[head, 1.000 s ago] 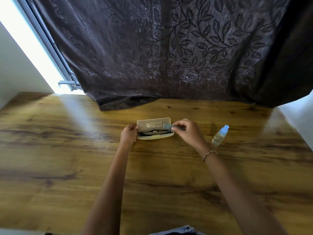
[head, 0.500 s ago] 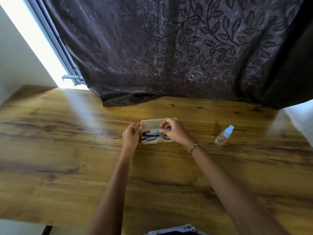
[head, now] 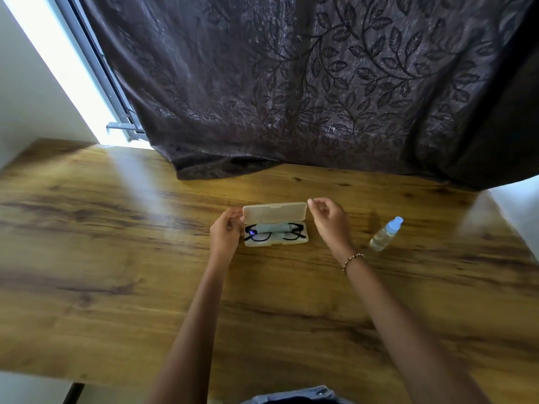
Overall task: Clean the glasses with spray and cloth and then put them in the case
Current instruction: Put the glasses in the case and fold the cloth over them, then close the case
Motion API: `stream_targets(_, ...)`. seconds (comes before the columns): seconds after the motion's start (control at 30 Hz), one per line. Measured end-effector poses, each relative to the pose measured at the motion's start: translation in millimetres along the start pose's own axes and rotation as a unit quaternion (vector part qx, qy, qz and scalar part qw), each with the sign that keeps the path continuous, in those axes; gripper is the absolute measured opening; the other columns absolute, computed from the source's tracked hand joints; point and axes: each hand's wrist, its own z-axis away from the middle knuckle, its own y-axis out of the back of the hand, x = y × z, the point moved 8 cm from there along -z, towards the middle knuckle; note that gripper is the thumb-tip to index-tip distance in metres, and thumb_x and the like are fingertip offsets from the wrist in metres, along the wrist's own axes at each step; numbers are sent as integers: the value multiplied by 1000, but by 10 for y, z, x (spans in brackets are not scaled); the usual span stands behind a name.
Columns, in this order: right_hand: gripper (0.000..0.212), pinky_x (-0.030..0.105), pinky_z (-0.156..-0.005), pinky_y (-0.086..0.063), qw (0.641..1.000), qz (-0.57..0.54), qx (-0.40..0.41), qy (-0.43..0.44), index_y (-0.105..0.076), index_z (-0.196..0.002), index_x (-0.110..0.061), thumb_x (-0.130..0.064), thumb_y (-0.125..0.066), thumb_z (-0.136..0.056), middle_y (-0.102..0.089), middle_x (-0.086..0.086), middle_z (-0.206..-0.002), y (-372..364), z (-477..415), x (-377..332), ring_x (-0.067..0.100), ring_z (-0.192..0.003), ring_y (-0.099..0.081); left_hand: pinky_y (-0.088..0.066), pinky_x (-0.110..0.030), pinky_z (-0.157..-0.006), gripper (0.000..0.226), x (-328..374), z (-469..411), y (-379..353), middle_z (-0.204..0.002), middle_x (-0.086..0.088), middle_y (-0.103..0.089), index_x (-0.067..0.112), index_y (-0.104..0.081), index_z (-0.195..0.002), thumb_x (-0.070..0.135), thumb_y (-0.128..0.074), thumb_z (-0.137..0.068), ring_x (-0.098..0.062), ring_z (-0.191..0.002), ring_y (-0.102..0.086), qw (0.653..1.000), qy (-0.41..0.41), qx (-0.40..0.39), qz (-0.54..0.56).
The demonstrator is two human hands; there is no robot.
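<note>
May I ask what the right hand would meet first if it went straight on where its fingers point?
The right hand would probably meet the case lid at its right corner; depth is unclear.

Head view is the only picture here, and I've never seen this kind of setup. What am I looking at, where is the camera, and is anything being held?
There is no machine: these are a person's two bare hands, filmed by a camera worn on the head, looking forward and down. On the wooden table lies an open cream case with black glasses inside and a pale cloth laid over them. A small spray bottle sits apart on the right. The left hand grips the case's left end. The right hand, with a bracelet at the wrist, is loosely curled at the lid's right corner and holds nothing; whether it touches the lid is unclear. A dark curtain hangs behind.
</note>
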Motion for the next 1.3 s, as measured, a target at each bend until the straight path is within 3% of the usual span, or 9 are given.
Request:
stream_targets(0.07, 63, 32, -67, -52, 993, 10, -89, -74, -59, -122, -6, -58, -37, -95, -63, 12, -91, -92, -22, 117, 24, -80, -61, -56, -25, -68, 15, -5, -8, -26, -95, 3, -64, 19, -62, -106, 13, -53, -95, -10, -75, -61, 1000, 7, 4, 2)
stream_targets(0.17, 70, 29, -65, -50, 979, 30, -172, -104, -53, -131, -13, -66, -25, -94, -59, 17, -95, -235, 8, 138, 17, -76, -53, -55, -25, -68, 17, 24, 7, -79, -95, 3, -64, 20, -62, -108, 13, -53, -96, -11, -76, -61, 1000, 1, -1, -7)
stream_targets(0.3, 58, 36, -82, -49, 982, -24, -160, -100, -54, -130, -15, -57, -30, -97, -60, 2, -93, -277, 47, 131, 12, -81, -53, -53, -21, -68, 20, 39, 35, -94, -101, 2, -65, 20, -61, -113, 15, -54, -95, -11, -81, -62, 1000, -8, 7, -25)
stream_targets(0.4, 58, 44, -101, -45, 977, -59, -164, -120, -46, -140, -25, -60, -29, -96, -55, 2, -132, -301, 56, 209, 17, -109, -53, -50, -18, -68, 23, 58, 52, -86, -104, 2, -65, 17, -62, -117, 16, -55, -94, -10, -84, -62, 999, -7, 20, -37)
stream_targets(0.53, 56, 48, -106, -41, 972, -86, -179, -129, -42, -142, -26, -57, -35, -96, -48, 3, -142, -345, 22, 305, 23, -125, -49, -53, -21, -71, 30, 65, 115, -68, -104, -2, -68, 14, -60, -123, 23, -55, -95, -10, -82, -62, 999, 3, 45, -23)
stream_targets(0.73, 44, 45, -107, -39, 969, -116, -206, -74, -48, -136, -28, -49, -31, -101, -48, -10, -138, -375, 65, 293, 13, -125, -45, -41, -17, -51, 39, 62, 282, -102, -71, -1, -64, 14, -70, -103, 45, -49, -94, -17, -61, -51, 997, 18, 55, 49)
stream_targets(0.87, 33, 45, -99, -43, 968, -126, -215, -39, -56, -121, -27, -33, -28, -105, -53, -9, -123, -368, 127, 269, 17, -116, -50, -50, -11, -69, 41, 70, 330, -97, -106, -6, -70, 11, -61, -123, 38, -53, -94, -17, -94, -65, 997, 14, 50, 62)
stream_targets(1.07, 29, 16, -86, -39, 966, -141, -214, -9, -52, -123, -16, -16, -30, -104, -51, 0, -128, -370, 218, 226, 12, -113, -48, -55, -22, -81, 25, 95, 420, -136, -110, 6, -67, 18, -64, -118, 19, -53, -96, -8, -99, -64, 996, 6, 31, 87)
stream_targets(1.3, 28, 31, -107, -33, 966, -153, -208, -12, -55, -122, -22, -13, -36, -102, -48, -2, -136, -380, 244, 306, 12, -125, -42, -54, -30, -89, 26, 72, 464, -185, -121, 5, -63, 22, -64, -116, 13, -52, -96, -11, -106, -62, 995, -11, 21, 101)
